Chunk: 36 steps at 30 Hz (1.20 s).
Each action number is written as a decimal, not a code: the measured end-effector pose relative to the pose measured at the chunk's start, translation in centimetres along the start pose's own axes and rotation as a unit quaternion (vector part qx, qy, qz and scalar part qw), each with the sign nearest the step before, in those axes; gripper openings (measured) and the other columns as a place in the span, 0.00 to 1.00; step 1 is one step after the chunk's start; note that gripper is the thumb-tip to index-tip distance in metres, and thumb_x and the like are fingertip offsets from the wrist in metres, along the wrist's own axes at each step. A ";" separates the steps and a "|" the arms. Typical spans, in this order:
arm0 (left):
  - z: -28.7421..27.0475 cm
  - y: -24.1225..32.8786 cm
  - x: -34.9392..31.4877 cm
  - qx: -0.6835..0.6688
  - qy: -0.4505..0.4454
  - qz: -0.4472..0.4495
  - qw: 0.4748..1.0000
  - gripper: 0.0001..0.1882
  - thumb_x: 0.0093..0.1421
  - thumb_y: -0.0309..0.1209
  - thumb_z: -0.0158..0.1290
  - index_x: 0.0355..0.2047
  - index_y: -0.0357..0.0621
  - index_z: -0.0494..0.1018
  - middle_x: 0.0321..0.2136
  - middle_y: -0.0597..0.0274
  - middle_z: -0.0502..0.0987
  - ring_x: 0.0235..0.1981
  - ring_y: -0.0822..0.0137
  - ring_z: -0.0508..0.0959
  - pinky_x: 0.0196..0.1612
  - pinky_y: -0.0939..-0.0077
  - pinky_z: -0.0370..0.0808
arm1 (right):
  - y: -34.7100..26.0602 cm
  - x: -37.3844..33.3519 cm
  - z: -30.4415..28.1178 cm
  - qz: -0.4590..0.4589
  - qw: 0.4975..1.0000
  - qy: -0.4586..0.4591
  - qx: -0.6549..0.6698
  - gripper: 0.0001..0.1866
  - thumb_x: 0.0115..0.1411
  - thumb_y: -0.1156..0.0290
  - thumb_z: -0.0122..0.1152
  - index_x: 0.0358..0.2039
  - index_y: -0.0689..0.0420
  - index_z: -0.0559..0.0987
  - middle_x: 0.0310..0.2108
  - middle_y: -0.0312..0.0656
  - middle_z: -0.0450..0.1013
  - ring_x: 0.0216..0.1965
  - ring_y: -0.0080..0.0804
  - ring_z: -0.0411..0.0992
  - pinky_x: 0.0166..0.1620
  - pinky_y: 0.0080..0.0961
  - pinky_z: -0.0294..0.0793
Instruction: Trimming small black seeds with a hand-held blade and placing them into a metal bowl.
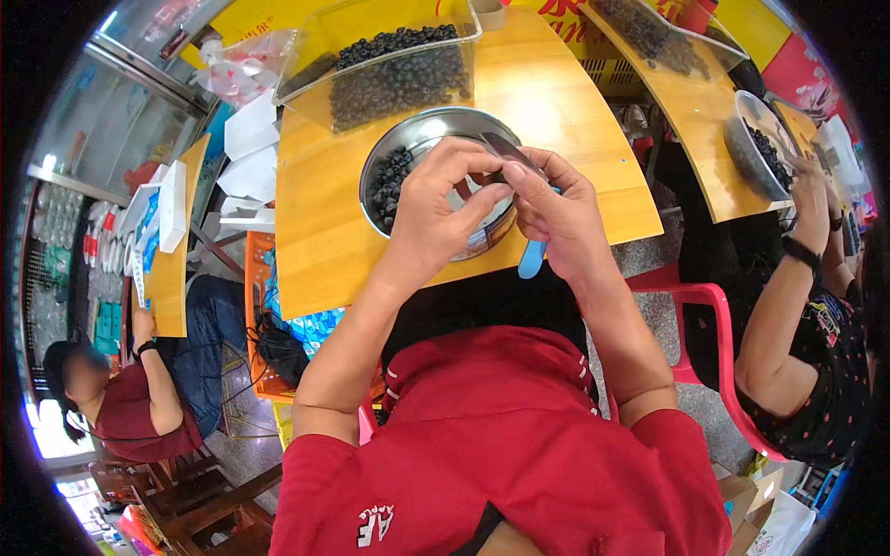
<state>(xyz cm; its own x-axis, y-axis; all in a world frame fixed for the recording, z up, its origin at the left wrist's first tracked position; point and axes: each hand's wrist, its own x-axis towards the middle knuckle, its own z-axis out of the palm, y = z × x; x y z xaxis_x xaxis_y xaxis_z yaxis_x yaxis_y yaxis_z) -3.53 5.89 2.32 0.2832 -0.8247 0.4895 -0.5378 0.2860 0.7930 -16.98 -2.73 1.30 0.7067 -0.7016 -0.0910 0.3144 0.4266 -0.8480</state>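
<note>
My right hand (pixel 562 211) is closed round a small knife with a blue handle (pixel 531 259). Its grey blade (pixel 508 150) points up and left past my fingers. My left hand (pixel 434 206) curls in from the left, fingertips pinched close to the blade and my right thumb. Whatever sits between those fingertips is too hidden to make out. Both hands are over a steel bowl (pixel 436 123), which has small round dark fruits (pixel 390 183) gathered along its left side.
Behind the bowl, a clear plastic tub (pixel 468 69) holds more dark fruits on the wooden table (pixel 320 222). At right, a co-worker's hand (pixel 811 199) is by another bowl (pixel 742 148). Another person (pixel 139 408) sits at left. An orange crate (pixel 262 343) stands below the table's left edge.
</note>
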 end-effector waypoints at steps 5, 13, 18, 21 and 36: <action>0.2 -0.5 -0.7 -0.059 0.023 -0.016 0.998 0.09 0.55 0.26 0.58 0.37 0.40 0.76 0.37 0.62 0.74 0.36 0.70 0.75 0.35 0.78 0.72 | -0.1 -0.3 -0.1 0.004 0.999 -0.027 0.021 0.11 0.62 0.68 0.59 0.41 0.61 0.75 0.19 0.27 0.66 0.13 0.09 0.53 0.16 0.10 0.50; -0.6 0.4 -1.2 -0.210 0.013 -0.103 0.972 0.11 0.60 0.26 0.54 0.43 0.37 0.72 0.35 0.64 0.76 0.34 0.75 0.74 0.37 0.82 0.72 | -0.9 -0.6 -0.1 -0.152 0.976 -0.014 -0.157 0.14 0.65 0.67 0.52 0.47 0.63 0.75 0.24 0.34 0.73 0.15 0.09 0.56 0.18 0.10 0.53; -0.8 0.3 -1.4 -0.248 0.010 -0.132 0.960 0.09 0.60 0.26 0.54 0.41 0.37 0.73 0.30 0.66 0.76 0.31 0.76 0.72 0.37 0.82 0.69 | -0.9 -1.1 0.3 -0.174 0.959 -0.077 -0.208 0.18 0.65 0.68 0.51 0.53 0.62 0.72 0.22 0.34 0.72 0.16 0.09 0.55 0.19 0.09 0.53; -0.7 0.2 -1.5 -0.251 0.012 -0.141 0.958 0.09 0.60 0.26 0.54 0.40 0.37 0.74 0.30 0.68 0.75 0.30 0.77 0.72 0.36 0.82 0.69 | -0.9 -1.2 0.3 -0.151 0.962 -0.083 -0.212 0.18 0.65 0.68 0.51 0.53 0.62 0.73 0.21 0.33 0.71 0.16 0.09 0.54 0.19 0.10 0.52; -1.9 -0.6 -1.4 -0.242 -0.038 -0.110 0.963 0.10 0.55 0.22 0.58 0.39 0.35 0.75 0.34 0.65 0.75 0.36 0.75 0.74 0.41 0.82 0.71 | -0.9 -0.9 -0.2 -0.133 0.961 -0.112 -0.216 0.14 0.65 0.69 0.52 0.47 0.60 0.78 0.20 0.31 0.70 0.17 0.10 0.57 0.20 0.09 0.54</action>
<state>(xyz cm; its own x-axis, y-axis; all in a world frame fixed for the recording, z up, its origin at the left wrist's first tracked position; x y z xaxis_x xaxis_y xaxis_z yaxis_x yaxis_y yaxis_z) -2.11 7.74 1.82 0.2790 -0.9196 0.2768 -0.0321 0.2791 0.9597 -18.05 -2.58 2.09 0.7717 -0.5916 0.2335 0.2451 -0.0622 -0.9675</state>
